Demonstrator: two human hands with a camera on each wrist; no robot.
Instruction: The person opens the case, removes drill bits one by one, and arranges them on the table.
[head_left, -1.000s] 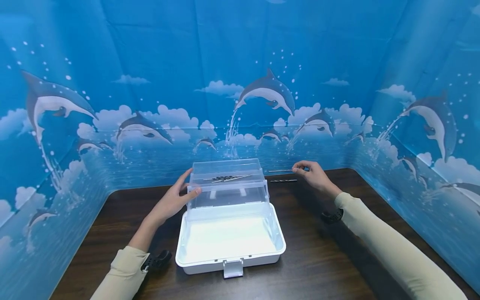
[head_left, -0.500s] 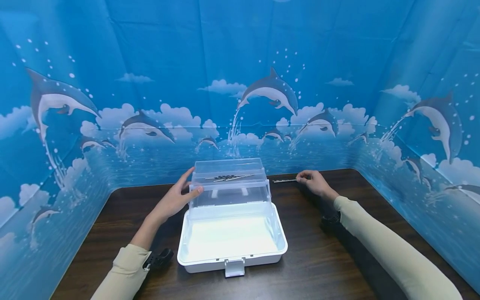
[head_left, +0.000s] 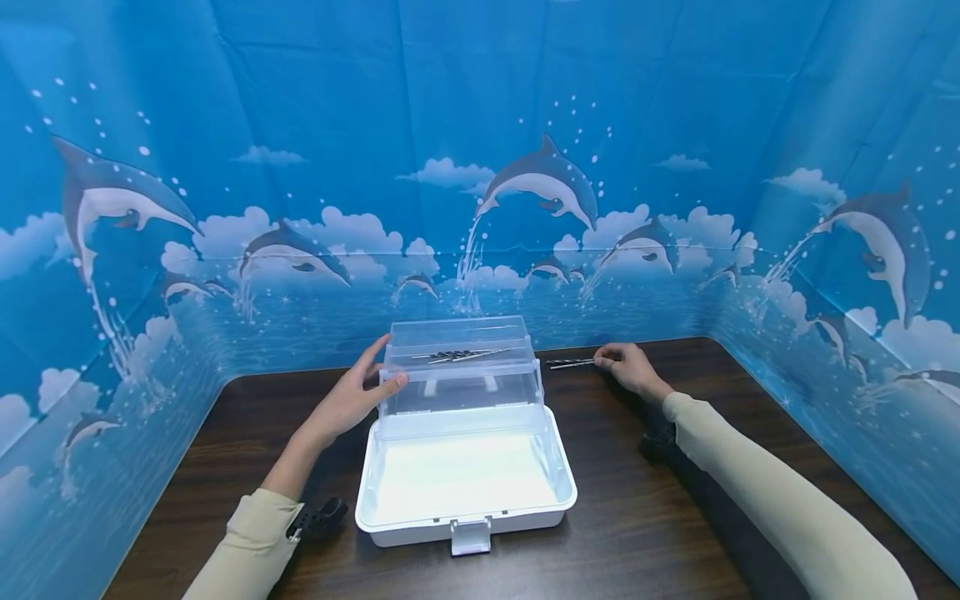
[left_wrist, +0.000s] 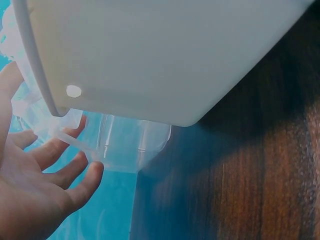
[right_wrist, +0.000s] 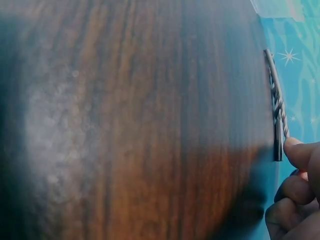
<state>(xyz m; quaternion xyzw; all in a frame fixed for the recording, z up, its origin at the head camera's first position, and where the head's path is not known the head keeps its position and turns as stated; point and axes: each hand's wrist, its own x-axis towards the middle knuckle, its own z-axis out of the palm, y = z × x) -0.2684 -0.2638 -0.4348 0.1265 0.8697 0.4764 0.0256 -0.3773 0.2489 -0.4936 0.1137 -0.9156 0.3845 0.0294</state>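
A white toolbox with a clear tiered top stands open in the head view. Several drill bits lie in its raised clear tray. My left hand is at the left end of that tray, thumb in front and index finger toward the back, fingers spread. In the left wrist view its other fingers hang loosely beside the clear plastic. Right of the box, my right hand pinches a thin silver drill bit by one end between thumb and fingertips. A darker drill bit lies right alongside it at the table.
The dark wooden table meets a blue dolphin-print curtain just behind the box and the bits. A clear latch hangs from the box's front. The lower box compartment faces up.
My right hand has come down, bringing the silver drill bit from above and behind the darker one to beside it. The left hand stays at the tray; the view has shifted slightly.
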